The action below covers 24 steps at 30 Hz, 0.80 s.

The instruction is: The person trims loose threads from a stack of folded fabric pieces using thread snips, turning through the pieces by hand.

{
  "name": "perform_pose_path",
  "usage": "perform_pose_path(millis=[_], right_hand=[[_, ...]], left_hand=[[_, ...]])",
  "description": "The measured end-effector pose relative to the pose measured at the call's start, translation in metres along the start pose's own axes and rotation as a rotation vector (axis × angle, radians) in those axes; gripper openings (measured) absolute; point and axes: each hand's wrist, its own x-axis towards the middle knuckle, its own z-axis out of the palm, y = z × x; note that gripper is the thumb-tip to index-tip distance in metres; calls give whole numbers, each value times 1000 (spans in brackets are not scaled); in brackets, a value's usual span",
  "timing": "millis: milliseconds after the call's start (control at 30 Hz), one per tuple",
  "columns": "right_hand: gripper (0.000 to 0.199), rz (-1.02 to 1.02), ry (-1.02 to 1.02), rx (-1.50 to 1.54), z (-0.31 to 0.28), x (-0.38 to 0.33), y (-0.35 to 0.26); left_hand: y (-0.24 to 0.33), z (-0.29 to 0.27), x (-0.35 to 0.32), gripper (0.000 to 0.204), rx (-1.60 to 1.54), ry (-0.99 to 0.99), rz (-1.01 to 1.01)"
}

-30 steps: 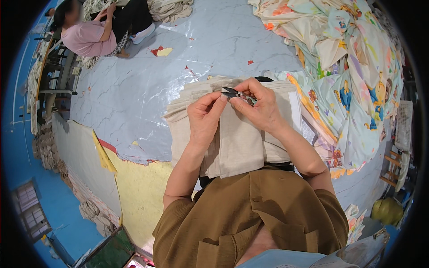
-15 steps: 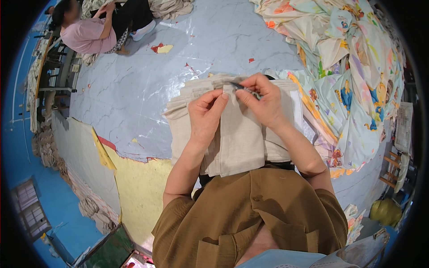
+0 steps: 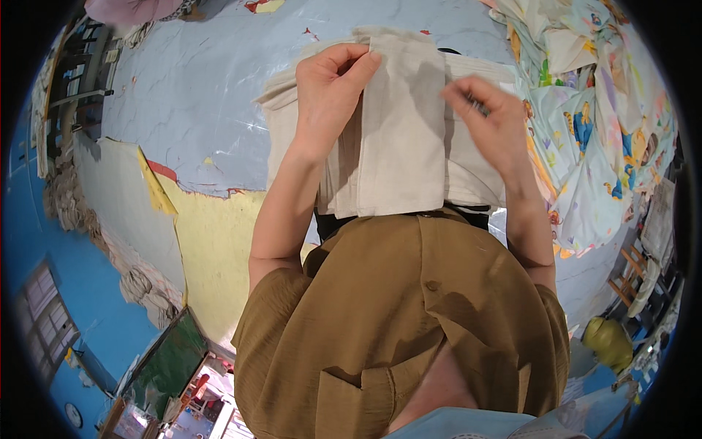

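Both forearms rise from the lower middle of the frame, past the brown shirt [image 3: 409, 329], toward the top centre. The left hand [image 3: 329, 91] sits in the upper middle, wrist bent, fingers curled over the top edge of a folded beige cloth [image 3: 398, 139] — thumb and fingertips pinch the upper corner of the fold, so this hand is closed on the fabric. The right hand [image 3: 486, 121] hovers just right of the fold, fingers drawn together around something small and dark; it is blurred, and what it grips cannot be made out, nor whether it touches the cloth. The two hands are apart, with the narrow folded strip between them.

The beige cloth lies in the upper centre of the frame, in several layers, on a pale blue-grey sheet [image 3: 197, 95] spread over the floor. Its lower edge is hidden behind the brown shirt, and the left forearm covers part of its left side.

At the right edge a patterned fabric [image 3: 578, 132] with cartoon prints is heaped just beside the cloth — its far end bends out of view at the rim. A yellow sheet [image 3: 212, 249] lies at lower left. At the top left, pink clothing [image 3: 128, 11] of another person is cut off by the frame.
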Motion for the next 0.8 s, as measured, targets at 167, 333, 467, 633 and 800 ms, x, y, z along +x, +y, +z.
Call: perform_pose_path(millis=[167,333,467,633,800], right_hand=[[16,-154,-246,-23,16,-52,-2],[26,-210,-414,12,37,-76,-12],[25,-203,-427,-2,51,-79,-12],[26,-222,-417,23,57,-79,-12],[26,-259,-474,23,67,-79,-15]], left_hand=[[2,0,-5,17,42,-23,-40],[-1,0,-5,18,52,-10,-28],[8,-7,-15,23,120,-7,-64],[11,-44,-73,19,183,23,-183],[9,-74,-139,14,210,-48,-449]])
